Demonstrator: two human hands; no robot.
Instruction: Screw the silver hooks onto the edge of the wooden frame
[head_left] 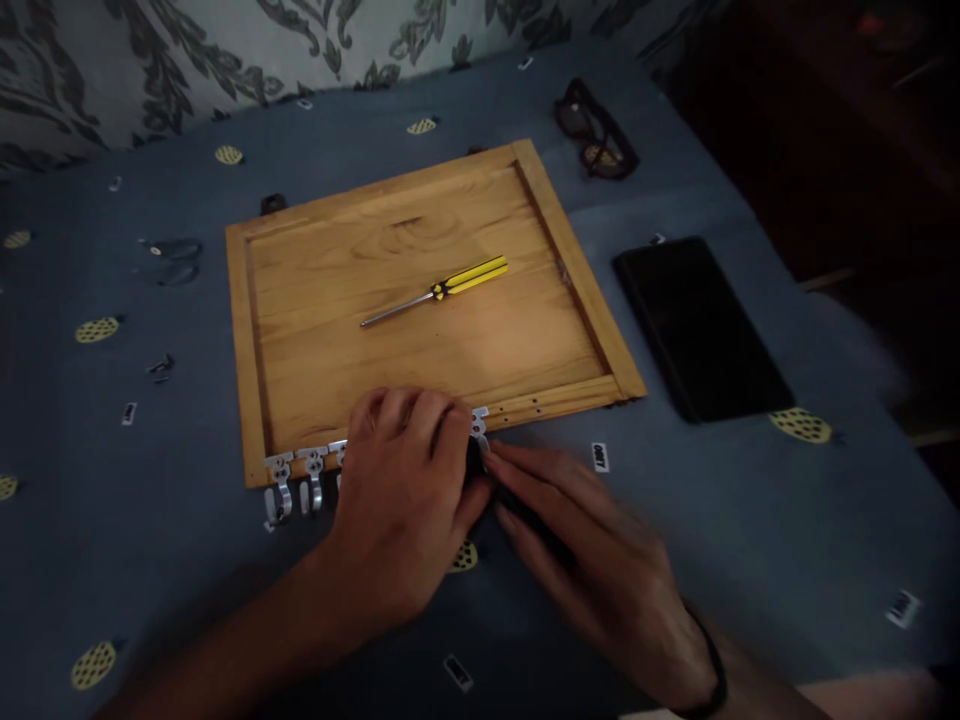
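A framed wooden board [322, 360] lies on the cloth. Along its front rail sit several silver metal hooks [281, 490]. My left hand [405, 490] is closed over this rail, its fingers curled and hiding the hooks beneath. What it grips, if anything, is hidden. My right hand [600, 560], with a dark band on the wrist, is closed around a long black object [536, 525] that reaches towards my left thumb. Its kind is unclear. The right fingertips are at a silver hook [480, 425] on the rail. A yellow and black screwdriver [469, 277] rests on the board.
Right of the board lies a black tablet-like slab [705, 330], with dark-framed glasses [596, 130] behind it. Scissors [176, 260] and small screws [160, 367] lie to the left. A blue patterned cloth [787, 560] covers the table.
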